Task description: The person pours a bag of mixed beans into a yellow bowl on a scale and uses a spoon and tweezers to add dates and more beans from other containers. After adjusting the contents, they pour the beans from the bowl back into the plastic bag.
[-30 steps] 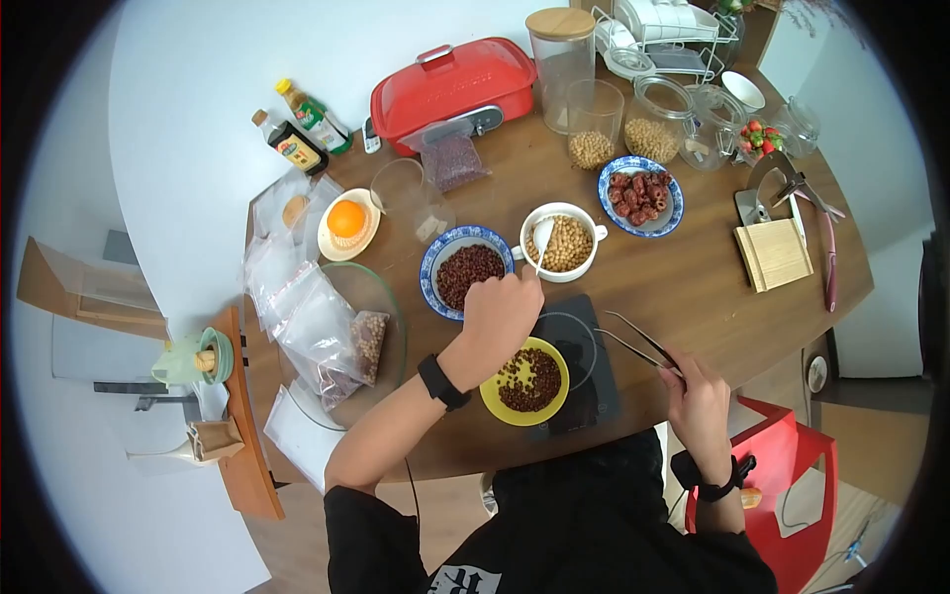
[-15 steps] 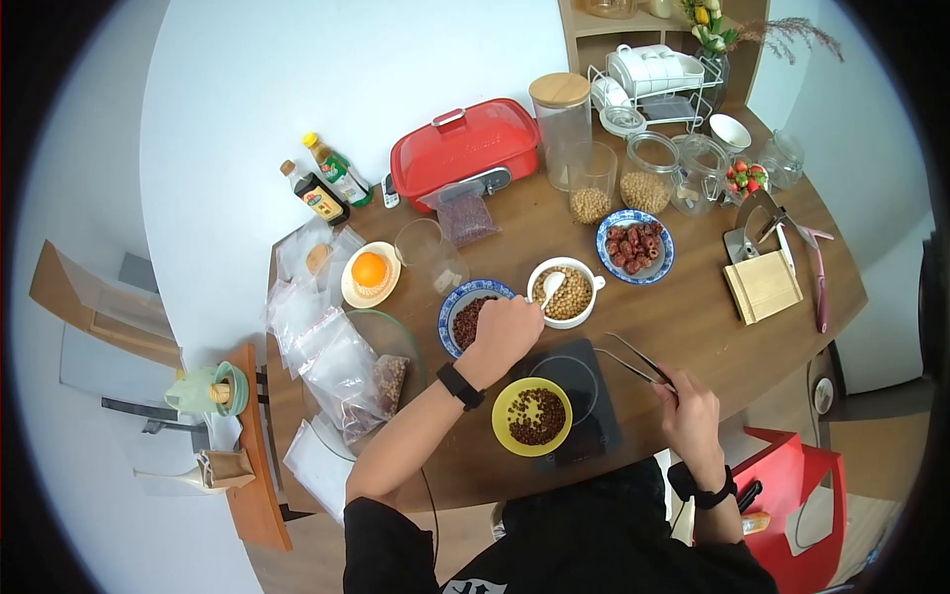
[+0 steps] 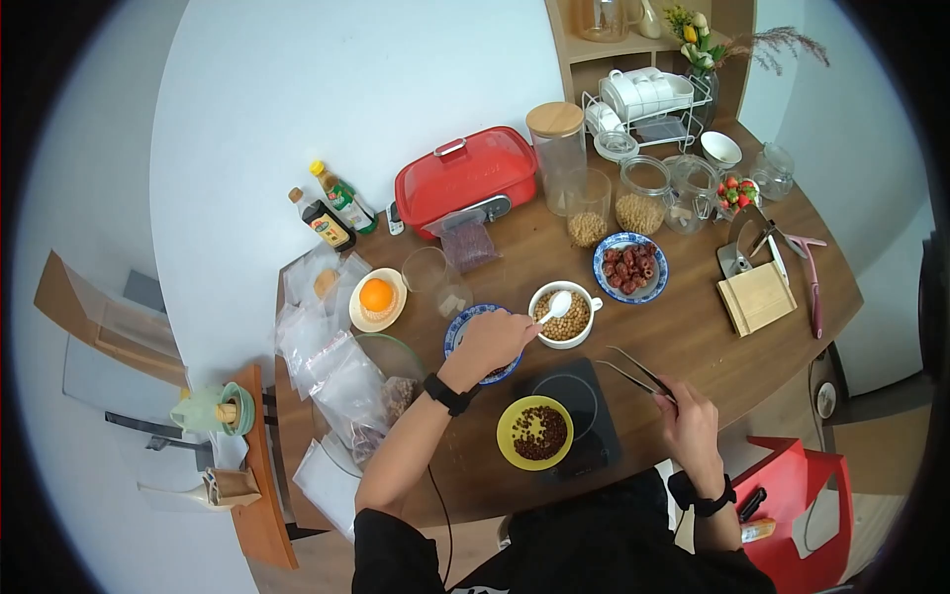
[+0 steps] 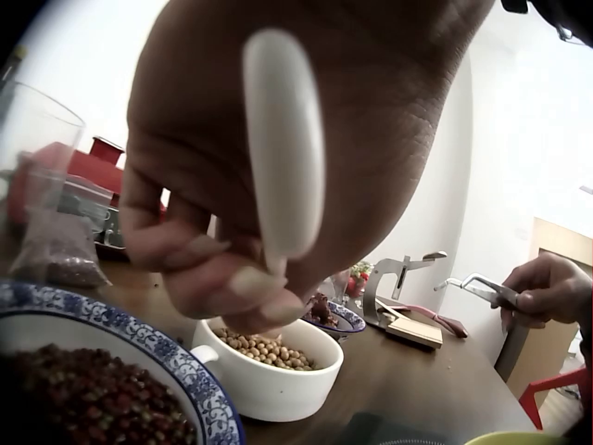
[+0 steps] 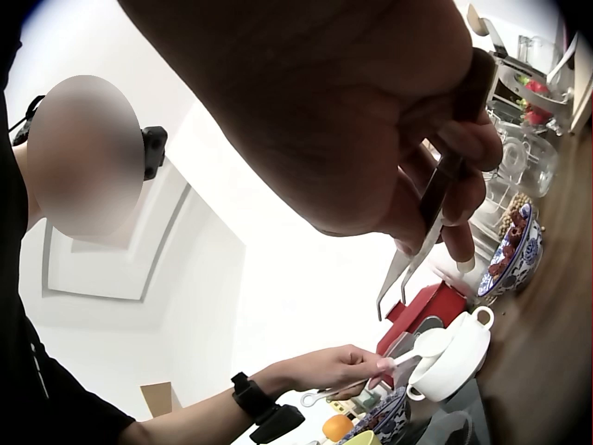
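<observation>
My left hand (image 3: 490,348) pinches a white spoon (image 3: 558,305) by its handle. The spoon's head overlaps the white two-handled bowl (image 3: 566,342) of pale round beans (image 3: 571,322). Beneath this hand, partly covered, is a blue-and-white bowl (image 3: 458,333) of dark red beans (image 4: 97,399). My right hand (image 3: 690,424) grips metal tweezers (image 3: 633,372), their tips apart with nothing between them, above the table right of the black induction plate (image 3: 594,436). On that plate's left side stands a yellow bowl (image 3: 508,445) with dark red beans spread over its bottom.
Behind are a bowl of red dates (image 3: 630,267), glass jars (image 3: 643,188) and a red cooker (image 3: 465,178). Plastic bags (image 3: 346,381) and an orange (image 3: 376,295) on a juicer lie left. A wooden-based slicer (image 3: 757,297) stands right. A red chair (image 3: 821,475) is beside the table.
The head view has tilted upward. My left hand has shifted left and away over the red-bean bowl, and the spoon's head now lies nearer the middle of the white bowl. My right hand keeps the tweezers.
</observation>
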A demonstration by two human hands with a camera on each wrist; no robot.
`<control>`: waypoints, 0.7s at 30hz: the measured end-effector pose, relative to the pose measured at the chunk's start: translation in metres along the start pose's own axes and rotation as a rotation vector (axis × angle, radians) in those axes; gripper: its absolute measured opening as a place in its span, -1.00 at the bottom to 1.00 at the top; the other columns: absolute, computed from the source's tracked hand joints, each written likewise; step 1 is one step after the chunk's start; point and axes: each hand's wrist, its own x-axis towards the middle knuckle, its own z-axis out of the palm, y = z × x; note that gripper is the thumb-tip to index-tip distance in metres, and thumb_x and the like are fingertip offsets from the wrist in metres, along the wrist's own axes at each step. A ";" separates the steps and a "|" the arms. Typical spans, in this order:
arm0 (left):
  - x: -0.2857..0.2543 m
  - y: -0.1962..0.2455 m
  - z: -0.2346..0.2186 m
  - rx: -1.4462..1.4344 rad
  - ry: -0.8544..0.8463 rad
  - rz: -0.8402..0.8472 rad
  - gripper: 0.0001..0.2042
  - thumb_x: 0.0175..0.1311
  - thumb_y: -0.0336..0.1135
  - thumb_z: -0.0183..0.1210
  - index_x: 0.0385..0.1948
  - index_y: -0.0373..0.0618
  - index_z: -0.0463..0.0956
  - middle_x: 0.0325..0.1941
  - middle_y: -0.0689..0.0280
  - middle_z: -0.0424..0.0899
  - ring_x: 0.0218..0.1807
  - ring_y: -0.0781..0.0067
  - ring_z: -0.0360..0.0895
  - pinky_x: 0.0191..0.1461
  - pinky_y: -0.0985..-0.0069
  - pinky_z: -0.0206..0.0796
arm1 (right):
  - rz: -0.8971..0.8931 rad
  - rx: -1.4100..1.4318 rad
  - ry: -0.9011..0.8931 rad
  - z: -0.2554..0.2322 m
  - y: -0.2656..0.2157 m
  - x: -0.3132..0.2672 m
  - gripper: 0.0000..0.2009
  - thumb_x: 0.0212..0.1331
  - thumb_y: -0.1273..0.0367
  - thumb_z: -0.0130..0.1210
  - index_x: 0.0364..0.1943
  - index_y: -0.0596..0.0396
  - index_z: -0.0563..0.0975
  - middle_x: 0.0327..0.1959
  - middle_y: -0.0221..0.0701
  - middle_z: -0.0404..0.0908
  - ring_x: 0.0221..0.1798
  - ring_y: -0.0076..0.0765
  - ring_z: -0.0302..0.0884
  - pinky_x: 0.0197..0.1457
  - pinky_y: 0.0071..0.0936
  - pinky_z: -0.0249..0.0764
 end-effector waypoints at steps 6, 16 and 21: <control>-0.014 -0.009 -0.004 -0.117 0.034 -0.027 -0.64 0.48 -0.03 -0.01 -0.37 -0.06 0.63 -0.51 0.07 0.66 -0.38 -0.06 0.64 -0.29 0.07 0.44 | 0.016 -0.003 -0.038 0.001 0.002 0.002 -0.79 0.22 0.51 0.18 -0.06 0.16 0.59 -0.31 -0.13 0.68 -0.29 0.12 0.66 -0.25 -0.11 0.56; -0.136 -0.029 -0.041 -0.255 -0.092 -0.367 -0.64 0.50 -0.03 0.01 -0.43 -0.04 0.59 -0.60 0.21 0.63 -0.43 0.07 0.63 -0.31 0.16 0.39 | 0.071 -0.004 -0.053 0.010 0.011 0.004 -0.80 0.24 0.49 0.18 -0.07 0.20 0.60 -0.26 -0.04 0.68 -0.24 0.16 0.67 -0.21 -0.13 0.56; -0.127 -0.060 0.008 -0.267 -0.021 -0.395 -0.61 0.51 -0.02 0.00 -0.46 -0.08 0.55 -0.56 0.10 0.62 -0.41 -0.10 0.60 -0.29 0.07 0.36 | 0.006 0.005 -0.039 0.011 0.001 0.006 -0.80 0.24 0.50 0.17 -0.06 0.18 0.59 -0.25 -0.07 0.68 -0.23 0.18 0.66 -0.22 -0.09 0.55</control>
